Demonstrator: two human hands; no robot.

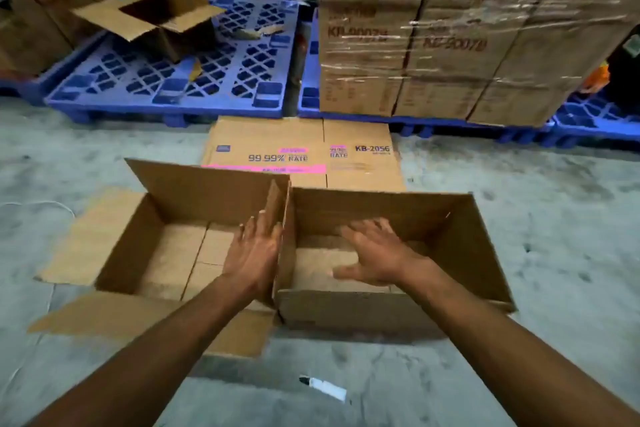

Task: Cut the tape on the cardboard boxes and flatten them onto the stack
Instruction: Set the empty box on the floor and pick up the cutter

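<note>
Cardboard boxes, light and floppy once untaped.
Left hand (254, 253) flat against left box (194, 236) wall, right hand (374, 253) spread inside right box (398, 253); best grabbed by rims.

Both forearms run off the bottom edge. The right hand (375, 253) is motion-blurred, its fingers indistinct. Print on the wrapped cartons (450, 28) at upper right is smeared. The small white tool (325, 388) at lower centre is too blurred to identify.

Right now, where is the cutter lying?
In the head view the cutter lies on the concrete floor, low and near the middle, between the person's forearms and just in front of the open cardboard box, touched by neither hand.
</note>
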